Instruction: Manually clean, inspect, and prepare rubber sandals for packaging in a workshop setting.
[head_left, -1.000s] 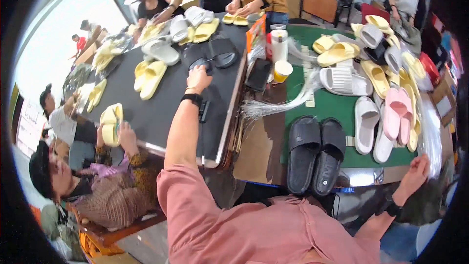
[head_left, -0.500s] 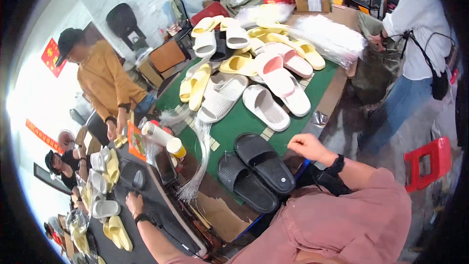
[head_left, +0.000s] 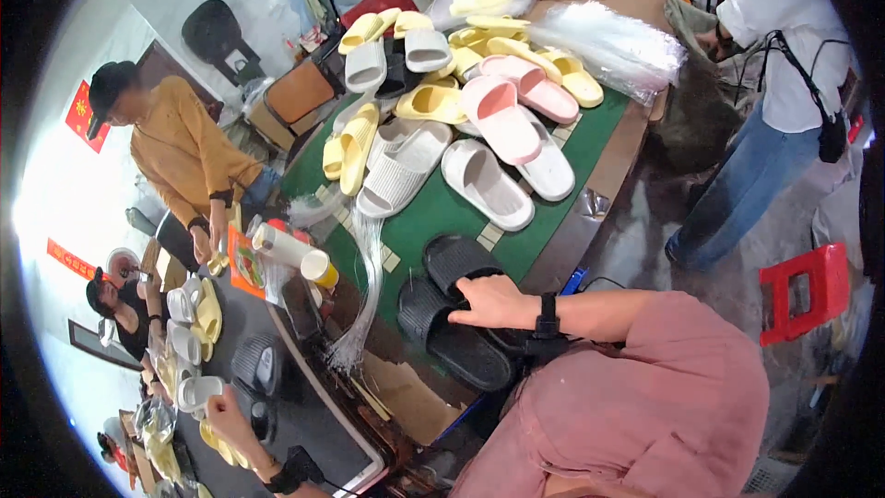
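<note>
My right hand [head_left: 493,302] is closed on the inner side of a black slipper [head_left: 454,260], thumb and fingers around its edge near the strap. Its mate, another black slipper [head_left: 470,358], lies alongside on the table's near edge, partly under my hand. At the lower left my left hand [head_left: 229,417] has its fingers curled beside a white slipper [head_left: 195,394]; what they hold, if anything, does not show. Just right of it, on the dark table, stands a dark slipper [head_left: 258,364].
Yellow, white and pink slippers [head_left: 501,118] are heaped on the green table [head_left: 590,161]. Clear plastic bags [head_left: 608,46] lie behind. A strand bundle [head_left: 364,286], white roll [head_left: 281,247] and yellow cup [head_left: 319,269] sit between tables. A red stool [head_left: 804,293] stands right; co-workers are around.
My right hand has come down and left onto the black slipper. My left hand has moved down and left toward the white slipper. The dark slipper near it has changed position.
</note>
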The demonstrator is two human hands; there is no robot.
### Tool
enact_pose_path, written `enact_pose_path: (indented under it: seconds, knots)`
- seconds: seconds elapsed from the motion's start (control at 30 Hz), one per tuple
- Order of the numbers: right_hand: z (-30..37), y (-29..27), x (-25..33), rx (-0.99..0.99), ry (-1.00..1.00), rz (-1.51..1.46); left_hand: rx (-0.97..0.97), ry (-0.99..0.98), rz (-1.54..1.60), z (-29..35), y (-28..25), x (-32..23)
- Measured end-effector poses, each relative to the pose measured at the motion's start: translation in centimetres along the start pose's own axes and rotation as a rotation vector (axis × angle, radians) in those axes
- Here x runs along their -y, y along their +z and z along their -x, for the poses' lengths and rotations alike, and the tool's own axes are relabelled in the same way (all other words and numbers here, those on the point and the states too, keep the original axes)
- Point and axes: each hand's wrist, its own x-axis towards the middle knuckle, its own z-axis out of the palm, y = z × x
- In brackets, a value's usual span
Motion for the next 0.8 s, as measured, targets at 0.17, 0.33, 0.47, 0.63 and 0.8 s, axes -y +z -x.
enact_pose_path:
  seconds: [0.17,0.33,0.47,0.63,0.8]
  knots:
    - [-1.2,1.9,-0.4,-0.104,-0.010,-0.002,-0.136,0.115,0.134,1.0,-6.1,-6.7]
    - [-1.3,-0.6,0.3,-0.164,-0.019,-0.073,-0.127,0.090,0.179,3.3,-9.8,-11.1]
    - [-3.4,-6.6,-0.3,-0.367,-0.132,-0.061,0.014,0.221,0.374,4.2,-10.6,-13.5]
    - [-9.7,-19.5,-0.5,-0.682,-0.024,0.133,0.167,0.352,0.664,5.3,-8.8,-19.3]
    - [-11.7,-23.6,-3.5,-0.685,0.189,0.284,0.516,0.297,0.999,6.9,-4.2,-23.4]
